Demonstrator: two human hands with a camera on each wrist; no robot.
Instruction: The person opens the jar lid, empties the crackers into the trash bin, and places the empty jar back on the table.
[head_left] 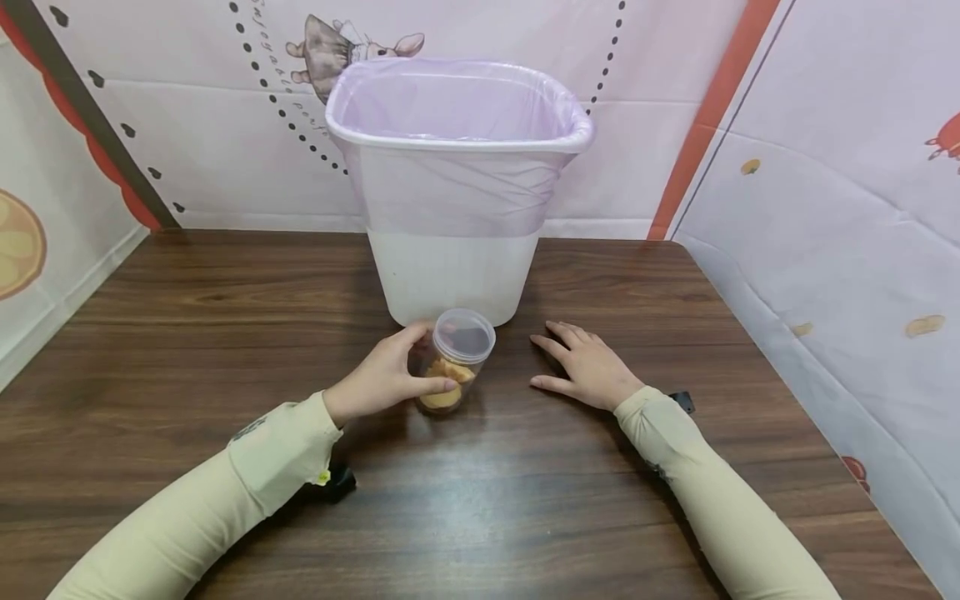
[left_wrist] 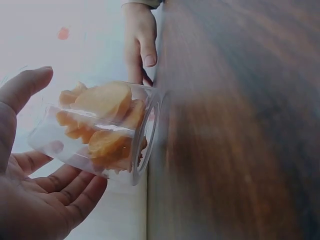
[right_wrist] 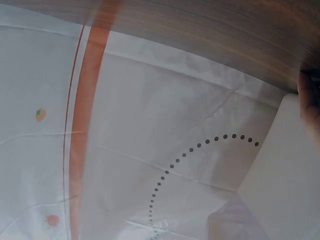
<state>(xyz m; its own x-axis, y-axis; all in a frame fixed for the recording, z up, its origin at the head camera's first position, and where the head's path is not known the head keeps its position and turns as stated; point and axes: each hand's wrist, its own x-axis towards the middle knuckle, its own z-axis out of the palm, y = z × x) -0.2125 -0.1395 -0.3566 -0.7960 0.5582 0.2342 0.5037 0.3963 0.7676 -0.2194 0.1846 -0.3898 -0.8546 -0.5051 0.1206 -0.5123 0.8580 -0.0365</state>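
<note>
A clear plastic jar (head_left: 463, 335) with a translucent top holds several golden-orange, ruffled pieces (left_wrist: 107, 115). It stands on the table in front of the bin. My left hand (head_left: 390, 372) is around it, the thumb on the near side and the fingers behind. In the left wrist view the fingers (left_wrist: 75, 195) lie along the jar's side, with the thumb at the opposite side near its top. My right hand (head_left: 588, 362) rests on the table to the right of the jar, palm down, its fingers spread and holding nothing.
A white bin (head_left: 453, 275) lined with a pale purple bag (head_left: 480, 192) stands at the back middle, just behind the jar. Printed cloth walls (head_left: 637, 167) enclose the brown wooden table (head_left: 225, 308) at the back and sides.
</note>
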